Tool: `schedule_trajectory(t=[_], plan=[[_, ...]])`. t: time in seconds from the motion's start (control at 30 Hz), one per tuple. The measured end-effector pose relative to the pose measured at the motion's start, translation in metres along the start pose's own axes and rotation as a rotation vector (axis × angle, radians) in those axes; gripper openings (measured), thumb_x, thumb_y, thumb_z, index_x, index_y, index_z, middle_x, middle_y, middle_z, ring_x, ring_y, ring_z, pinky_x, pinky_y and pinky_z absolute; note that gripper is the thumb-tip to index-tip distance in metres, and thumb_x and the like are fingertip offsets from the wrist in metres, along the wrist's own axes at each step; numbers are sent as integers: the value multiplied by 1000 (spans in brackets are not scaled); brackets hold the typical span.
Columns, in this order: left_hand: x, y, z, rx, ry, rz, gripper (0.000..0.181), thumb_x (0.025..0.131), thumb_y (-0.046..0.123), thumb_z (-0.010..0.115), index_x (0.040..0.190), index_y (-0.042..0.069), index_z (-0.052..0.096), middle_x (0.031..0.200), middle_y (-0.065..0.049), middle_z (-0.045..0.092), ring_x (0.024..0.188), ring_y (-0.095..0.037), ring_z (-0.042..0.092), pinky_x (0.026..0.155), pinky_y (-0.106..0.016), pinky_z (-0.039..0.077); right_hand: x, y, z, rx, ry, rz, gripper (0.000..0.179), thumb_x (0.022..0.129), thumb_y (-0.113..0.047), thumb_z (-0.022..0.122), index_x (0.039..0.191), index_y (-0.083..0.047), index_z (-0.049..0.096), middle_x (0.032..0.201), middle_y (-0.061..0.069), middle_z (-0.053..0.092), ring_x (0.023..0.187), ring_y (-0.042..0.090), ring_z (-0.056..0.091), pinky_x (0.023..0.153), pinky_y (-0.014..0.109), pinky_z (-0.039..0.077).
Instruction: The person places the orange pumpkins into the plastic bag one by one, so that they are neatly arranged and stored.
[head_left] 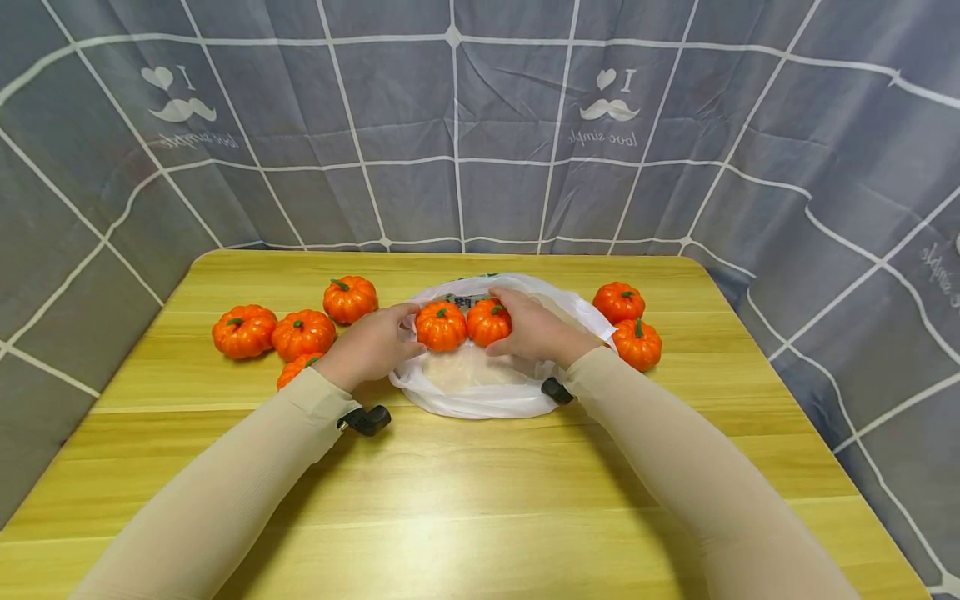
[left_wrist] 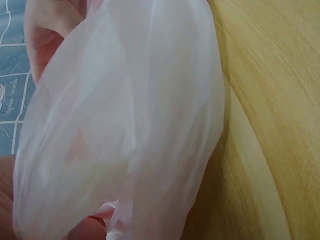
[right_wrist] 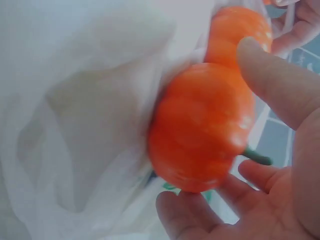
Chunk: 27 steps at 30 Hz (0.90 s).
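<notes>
From my end, I see the white plastic bag [head_left: 450, 402] lying open in the middle of the surface [head_left: 480, 492], its rim slumped into a loose ring. Over that opening sit 2 orange pumpkins, side by side and stems up; I cannot tell how deep in they are. The left hand [head_left: 375, 340] grasps the left pumpkin [head_left: 441, 326] from its outer side, with thumb and fingers curved about it. The right hand [head_left: 536, 329] mirrors this, its fingers and thumb grasping the right pumpkin [head_left: 488, 323]. I judge that gripping from the outer sides keeps the round shapes from rolling apart and lets the pair be handled together. In my left wrist view the bag's thin film covers most of that hand, so I rely on the head view there.

I count 4 loose pumpkins [head_left: 303, 334] left of the bag, 1 partly hidden by the left arm, and 2 spare pumpkins [head_left: 637, 344] just beside its right edge, probably set there for easy reach.
</notes>
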<state>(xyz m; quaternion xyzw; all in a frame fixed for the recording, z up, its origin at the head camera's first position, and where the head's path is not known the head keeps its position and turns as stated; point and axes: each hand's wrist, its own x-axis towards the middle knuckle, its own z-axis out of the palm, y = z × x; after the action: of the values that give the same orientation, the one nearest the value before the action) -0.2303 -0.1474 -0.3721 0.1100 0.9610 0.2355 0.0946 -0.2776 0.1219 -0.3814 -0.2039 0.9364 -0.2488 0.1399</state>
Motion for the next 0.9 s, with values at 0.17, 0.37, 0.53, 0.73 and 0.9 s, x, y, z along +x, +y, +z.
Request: schedule_trajectory(t=[0.17, 0.37, 0.53, 0.73, 0.9], plan=[[0, 1, 0, 4, -8, -4, 72, 97, 32, 72, 160, 8, 43, 139, -16, 67, 105, -28, 65, 88, -41, 56, -13, -9, -8, -24, -2, -15, 103, 86, -29, 88, 167, -10, 27, 172, 10, 30, 158, 36, 30, 131, 48, 24], [1, 1, -1, 1, -9, -3, 72, 98, 32, 71, 159, 7, 43, 138, -15, 67, 101, -27, 65, 84, -38, 56, -38, -22, -21, -68, -8, -72, 100, 87, -29, 88, 166, -15, 28, 173, 6, 30, 157, 35, 32, 129, 49, 29], [0, 1, -1, 6, 1, 4, 71, 97, 32, 71, 159, 7, 44, 136, -14, 68, 100, -26, 65, 83, -38, 55, -64, -33, -44, -39, 49, -141, 94, 91, -32, 83, 166, -18, 29, 172, 5, 31, 158, 32, 33, 128, 52, 31], [0, 2, -3, 1, -6, -1, 72, 98, 34, 70, 159, 8, 44, 137, -14, 67, 93, -24, 65, 75, -34, 53, -89, -25, -75, 58, 187, -178, 78, 99, -28, 74, 164, -12, 34, 170, 8, 34, 147, 41, 46, 120, 57, 41], [-1, 2, -4, 8, -12, -10, 73, 98, 34, 70, 160, 8, 43, 137, -14, 67, 96, -25, 65, 79, -35, 54, -103, -2, -97, 56, 253, -95, 71, 104, -26, 67, 164, -12, 33, 171, 12, 30, 146, 46, 43, 116, 63, 42]])
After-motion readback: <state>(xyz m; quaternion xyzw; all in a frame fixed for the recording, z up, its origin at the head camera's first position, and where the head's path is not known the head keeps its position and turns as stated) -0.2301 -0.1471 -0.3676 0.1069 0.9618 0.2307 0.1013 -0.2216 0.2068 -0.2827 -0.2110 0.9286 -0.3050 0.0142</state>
